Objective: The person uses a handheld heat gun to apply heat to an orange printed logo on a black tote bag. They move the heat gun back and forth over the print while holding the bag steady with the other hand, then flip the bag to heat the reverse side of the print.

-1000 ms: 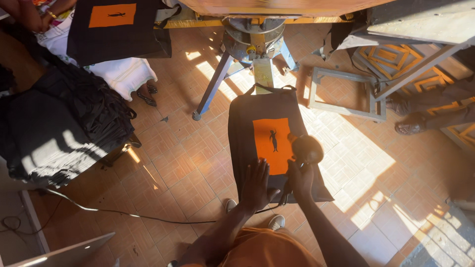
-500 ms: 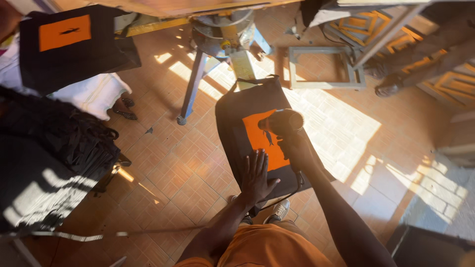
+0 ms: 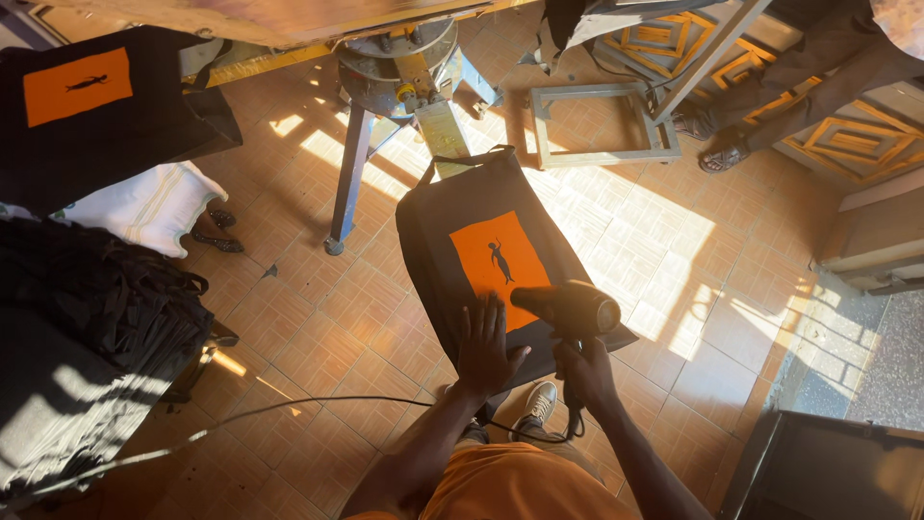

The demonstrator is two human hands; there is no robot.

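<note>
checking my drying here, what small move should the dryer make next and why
Probably sweep the hair dryer slowly up the orange print. The right hand aims it at the print's lower edge only, while the left hand flattens the black bag just below.

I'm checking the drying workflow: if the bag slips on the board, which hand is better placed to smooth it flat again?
Left. The left hand already lies flat on the bag just below the orange print, while the right hand is closed on the dryer.
</note>
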